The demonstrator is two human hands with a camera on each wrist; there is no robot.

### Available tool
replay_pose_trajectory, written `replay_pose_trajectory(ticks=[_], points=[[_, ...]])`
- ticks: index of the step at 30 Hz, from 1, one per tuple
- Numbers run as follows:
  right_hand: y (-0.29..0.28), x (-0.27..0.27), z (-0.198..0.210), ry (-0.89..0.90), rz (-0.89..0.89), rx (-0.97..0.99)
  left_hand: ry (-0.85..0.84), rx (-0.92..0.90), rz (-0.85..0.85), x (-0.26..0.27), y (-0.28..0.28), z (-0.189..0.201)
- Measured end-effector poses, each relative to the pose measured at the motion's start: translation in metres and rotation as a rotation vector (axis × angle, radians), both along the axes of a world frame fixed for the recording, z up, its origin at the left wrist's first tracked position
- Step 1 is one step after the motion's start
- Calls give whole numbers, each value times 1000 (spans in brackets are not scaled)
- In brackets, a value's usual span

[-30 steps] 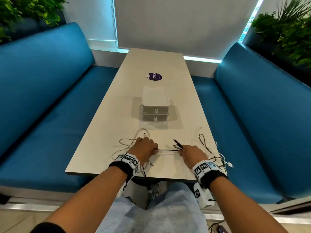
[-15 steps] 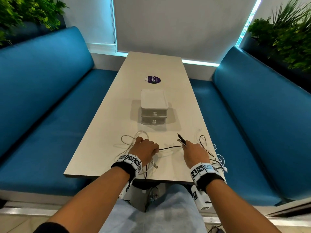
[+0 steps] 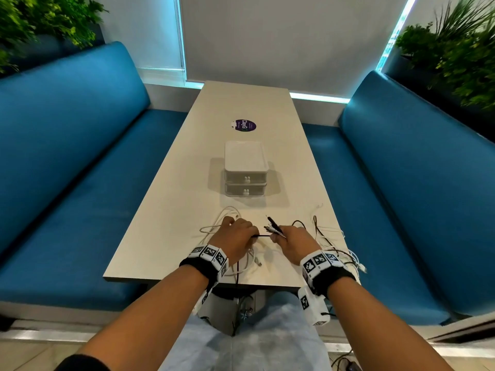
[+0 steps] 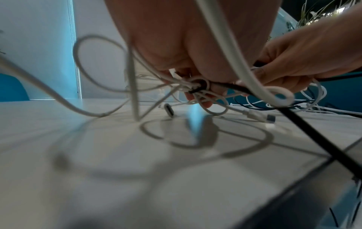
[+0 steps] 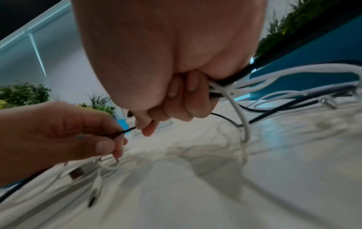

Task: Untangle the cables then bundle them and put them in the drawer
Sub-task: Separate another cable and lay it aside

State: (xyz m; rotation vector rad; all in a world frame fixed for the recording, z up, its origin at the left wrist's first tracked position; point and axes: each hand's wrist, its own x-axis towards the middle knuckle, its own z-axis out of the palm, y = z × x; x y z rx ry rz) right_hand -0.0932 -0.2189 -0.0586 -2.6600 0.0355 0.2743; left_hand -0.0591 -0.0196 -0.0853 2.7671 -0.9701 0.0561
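A tangle of white and black cables (image 3: 325,238) lies along the near edge of the table (image 3: 171,199). My left hand (image 3: 235,238) grips a knot of white loops and a black cable (image 4: 197,86). My right hand (image 3: 290,241) holds a bunch of cable ends, their plugs (image 3: 272,224) sticking up past the fingers. A short stretch of the black cable (image 3: 263,235) runs taut between both hands, also seen as the black cable (image 5: 125,131) in the right wrist view. The white two-drawer box (image 3: 246,168) stands mid-table with both drawers closed.
Blue benches (image 3: 67,162) flank the table on both sides. A purple round sticker (image 3: 244,125) lies beyond the drawer box. Several cables (image 3: 353,263) trail over the table's right front corner. Plants (image 3: 455,54) stand behind the benches.
The two hands have come closer together, so the black stretch between them is shorter. The plug ends in the right hand have shifted left.
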Motion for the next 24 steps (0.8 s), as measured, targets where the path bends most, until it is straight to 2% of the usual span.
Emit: replay_pose_trajectory(ticks=[8,13,19,21,24], points=[[-11,-3,4,51,-47,12,30,-45,97,-2,7,4],[-9,-7,7,-1,-60,-12,15,23,121,-4,9,13],[-11,1,14,-75,-120,-35,169,74,105,0,2,27],[-15,2,14,-74,-133,-41,218,32,98,-1,2,26],[-20,3,12,-47,-164,-49,369,-128,196,-1,6,26]])
